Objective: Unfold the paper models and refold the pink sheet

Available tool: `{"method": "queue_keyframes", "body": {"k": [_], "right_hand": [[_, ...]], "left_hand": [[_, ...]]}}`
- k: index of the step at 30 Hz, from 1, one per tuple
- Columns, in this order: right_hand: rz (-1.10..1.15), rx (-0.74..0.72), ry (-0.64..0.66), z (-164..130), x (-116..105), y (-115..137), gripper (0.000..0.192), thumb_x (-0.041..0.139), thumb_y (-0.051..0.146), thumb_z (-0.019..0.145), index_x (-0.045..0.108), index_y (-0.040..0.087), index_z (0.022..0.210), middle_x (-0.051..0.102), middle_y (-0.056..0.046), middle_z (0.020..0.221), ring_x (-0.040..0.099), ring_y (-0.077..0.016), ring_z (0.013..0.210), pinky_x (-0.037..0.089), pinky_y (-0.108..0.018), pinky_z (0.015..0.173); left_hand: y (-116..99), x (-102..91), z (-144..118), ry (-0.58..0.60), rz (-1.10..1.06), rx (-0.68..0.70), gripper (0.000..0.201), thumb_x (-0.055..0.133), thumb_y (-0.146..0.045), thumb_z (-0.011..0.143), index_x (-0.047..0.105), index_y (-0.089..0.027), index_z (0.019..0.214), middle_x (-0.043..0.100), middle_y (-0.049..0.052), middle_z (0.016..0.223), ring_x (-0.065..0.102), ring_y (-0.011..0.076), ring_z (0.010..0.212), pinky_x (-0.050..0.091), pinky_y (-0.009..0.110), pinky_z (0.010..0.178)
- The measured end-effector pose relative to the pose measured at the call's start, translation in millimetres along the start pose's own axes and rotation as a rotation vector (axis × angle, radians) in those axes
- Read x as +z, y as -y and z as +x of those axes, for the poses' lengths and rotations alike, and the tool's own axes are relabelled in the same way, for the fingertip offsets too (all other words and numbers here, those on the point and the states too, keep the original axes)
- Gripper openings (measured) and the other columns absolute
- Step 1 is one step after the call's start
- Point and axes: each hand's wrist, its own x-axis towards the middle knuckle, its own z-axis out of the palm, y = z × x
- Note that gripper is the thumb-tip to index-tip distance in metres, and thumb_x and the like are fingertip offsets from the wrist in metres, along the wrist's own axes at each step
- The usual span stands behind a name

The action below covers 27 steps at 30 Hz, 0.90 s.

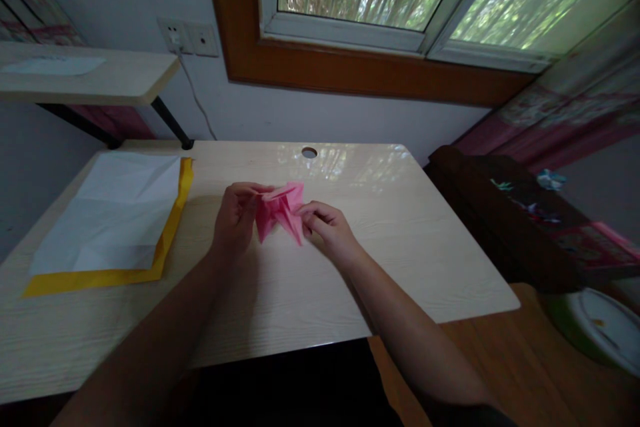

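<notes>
Both hands pinch — pink paper.

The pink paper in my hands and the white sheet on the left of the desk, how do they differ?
The pink paper is folded into a creased, many-layered shape, while the white sheet lies spread out nearly flat. The pink paper is pinched between the left hand and right hand; the white sheet is untouched, resting on yellow paper. The pink paper looks far smaller. Both are paper over the same desk.
</notes>
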Motion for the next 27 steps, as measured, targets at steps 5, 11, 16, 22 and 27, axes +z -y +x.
{"method": "queue_keyframes", "body": {"k": [5, 11, 16, 22, 27], "right_hand": [[-0.260, -0.163, 0.020, 0.0, 0.8, 8.6, 0.020, 0.065, 0.035, 0.091, 0.075, 0.022, 0.081, 0.059, -0.001, 0.076, 0.054, -0.0137, 0.070, 0.038, -0.028, 0.064], [-0.323, -0.338, 0.028, -0.9, 4.8, 8.0, 0.023, 0.064, 0.032, 0.094, 0.073, 0.022, 0.075, 0.057, -0.002, 0.082, 0.057, -0.0151, 0.078, 0.045, -0.029, 0.068], [-0.485, -0.424, -0.088, 2.0, 4.9, 1.7, 0.007, 0.071, 0.027, 0.088, 0.069, 0.024, 0.094, 0.057, -0.004, 0.095, 0.057, -0.0179, 0.089, 0.049, -0.033, 0.076], [-0.604, -0.517, -0.190, 2.9, 4.7, 5.0, 0.015, 0.070, 0.026, 0.089, 0.061, 0.024, 0.101, 0.058, -0.005, 0.096, 0.055, -0.0193, 0.090, 0.049, -0.035, 0.077], [-0.635, -0.569, -0.191, -0.2, 5.3, 9.8, 0.013, 0.067, 0.025, 0.093, 0.061, 0.025, 0.104, 0.059, -0.004, 0.096, 0.057, -0.0186, 0.087, 0.049, -0.035, 0.075]], "left_hand": [[1.2, 0.0, -5.2, -0.021, 0.067, -0.147, 0.029, 0.064, -0.049, 0.094, 0.055, -0.022, 0.099, 0.065, 0.002, 0.093, 0.063, 0.0125, 0.073, 0.052, 0.023, 0.061], [4.8, 2.3, -10.6, 0.004, 0.112, -0.221, 0.024, 0.061, -0.044, 0.096, 0.056, -0.021, 0.101, 0.061, 0.001, 0.089, 0.059, 0.0120, 0.074, 0.049, 0.021, 0.063], [8.3, 5.2, -14.4, 0.062, 0.062, -0.298, 0.023, 0.061, -0.043, 0.096, 0.054, -0.022, 0.100, 0.058, 0.000, 0.087, 0.056, 0.0117, 0.071, 0.047, 0.022, 0.061], [9.6, 6.3, -16.3, 0.071, 0.066, -0.346, 0.022, 0.059, -0.043, 0.096, 0.053, -0.022, 0.099, 0.057, -0.002, 0.082, 0.054, 0.0111, 0.067, 0.044, 0.021, 0.057], [8.5, 5.9, -16.4, 0.075, 0.086, -0.356, 0.020, 0.058, -0.041, 0.096, 0.052, -0.023, 0.101, 0.059, -0.002, 0.082, 0.055, 0.0112, 0.067, 0.043, 0.021, 0.057]]}}
